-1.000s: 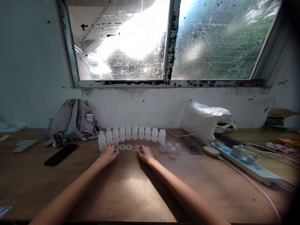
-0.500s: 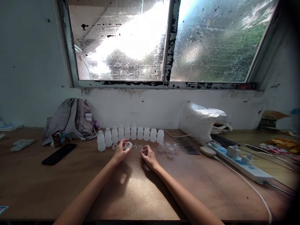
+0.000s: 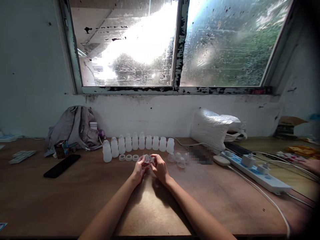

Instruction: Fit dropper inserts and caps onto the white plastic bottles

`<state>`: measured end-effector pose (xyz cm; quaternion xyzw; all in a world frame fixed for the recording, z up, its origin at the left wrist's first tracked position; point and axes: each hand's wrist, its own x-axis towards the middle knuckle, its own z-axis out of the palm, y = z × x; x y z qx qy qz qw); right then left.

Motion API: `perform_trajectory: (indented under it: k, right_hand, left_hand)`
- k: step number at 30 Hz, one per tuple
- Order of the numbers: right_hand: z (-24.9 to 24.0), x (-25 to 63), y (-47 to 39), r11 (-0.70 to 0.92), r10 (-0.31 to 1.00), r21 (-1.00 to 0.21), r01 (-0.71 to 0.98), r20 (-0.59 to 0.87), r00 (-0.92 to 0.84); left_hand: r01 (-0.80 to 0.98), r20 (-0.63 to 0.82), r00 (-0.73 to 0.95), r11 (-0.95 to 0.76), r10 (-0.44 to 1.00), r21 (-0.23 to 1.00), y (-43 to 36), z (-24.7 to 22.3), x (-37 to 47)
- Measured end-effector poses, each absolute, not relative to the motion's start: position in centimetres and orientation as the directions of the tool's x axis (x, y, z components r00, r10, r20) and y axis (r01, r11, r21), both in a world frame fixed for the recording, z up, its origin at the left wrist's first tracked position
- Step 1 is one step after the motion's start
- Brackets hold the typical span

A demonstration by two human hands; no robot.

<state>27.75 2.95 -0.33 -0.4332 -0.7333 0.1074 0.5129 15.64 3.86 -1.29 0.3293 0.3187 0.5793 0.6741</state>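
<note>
My left hand [image 3: 139, 169] holds a white ring [image 3: 146, 159] between thumb and fingers, in front of the row of bottles. Close beside it on the right, my right hand [image 3: 159, 166] pinches a small clear nipple [image 3: 151, 159], partly hidden by the fingers. Several frosted bottles stand in a curved row behind; the leftmost bottle [image 3: 107, 151] has a clear top, while the rightmost bottle [image 3: 170, 146] is open-topped. Three white rings lie left of my hands, one ring [image 3: 128, 157] in their middle. Several clear domed caps [image 3: 181, 162] lie on the right.
A black phone [image 3: 62, 166], a small box [image 3: 61, 149] and a grey backpack [image 3: 75, 130] are at the left. A white power strip [image 3: 257, 173] with cables and a silvery bag [image 3: 212, 128] are at the right. Another person's hand [image 3: 311, 165] shows at the right edge.
My left hand has moved right with a ring, close to my right hand. Three rings now show where my left hand partly covered the table. Another person's hand has appeared at the right edge.
</note>
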Motion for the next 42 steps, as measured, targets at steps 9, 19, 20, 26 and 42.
perform_trajectory:
  k: [9,19,20,26,42]
  right_hand:
    - [-0.4,27.1,2.5,0.582,0.774,-0.619,0.527,0.62,-0.128]
    - [-0.2,27.1,2.0,0.627,0.768,-0.648,0.432,0.605,-0.208]
    - [-0.2,27.1,2.0,0.631,0.767,-0.647,0.428,0.602,-0.222]
    - [-0.3,27.0,2.0,0.625,0.775,-0.654,0.427,0.586,-0.236]
    - [0.4,27.5,2.3,0.553,0.74,-0.666,0.5,0.668,0.072]
  left_hand:
    - [-0.503,0.044,0.171,0.049,0.984,0.863,3.6,-1.6,16.0]
    - [-0.463,0.049,0.175,0.038,0.983,0.886,3.0,-1.4,16.0]
    - [-0.463,0.046,0.172,0.04,0.984,0.885,3.0,-1.4,16.0]
    - [-0.443,0.039,0.147,0.031,0.988,0.896,2.9,-1.3,16.1]
    - [-0.329,-0.002,0.161,0.056,0.987,0.943,3.0,-1.2,15.9]
